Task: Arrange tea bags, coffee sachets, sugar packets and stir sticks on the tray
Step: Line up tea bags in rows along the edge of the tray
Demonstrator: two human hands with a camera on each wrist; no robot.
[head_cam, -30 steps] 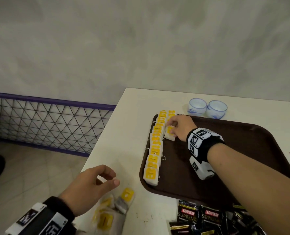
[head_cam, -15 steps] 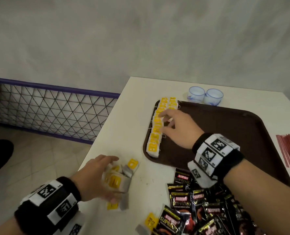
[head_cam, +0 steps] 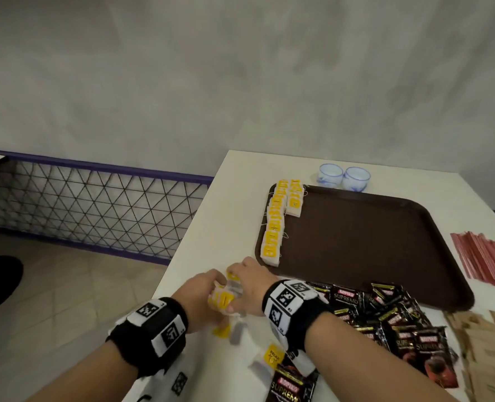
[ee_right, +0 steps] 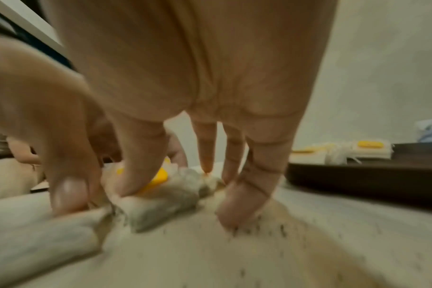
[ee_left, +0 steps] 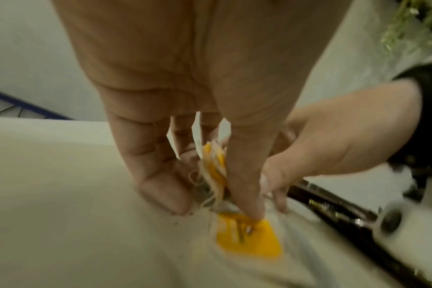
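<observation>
2 hands (head_cam: 226, 294) on tea bags (head_cam: 222, 298) | tray (head_cam: 385, 242) nr

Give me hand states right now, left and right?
Left hand: fingers curled round the bunch of tea bags on the table.
Right hand: fingers and thumb curled onto the same bunch, gripping it.

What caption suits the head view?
Both hands gather loose tea bags beside the tray.

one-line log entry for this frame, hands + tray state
phase: gathering loose tea bags off tray | left hand: grips bundle | right hand: grips same bundle | tray: tea bag rows only
</observation>
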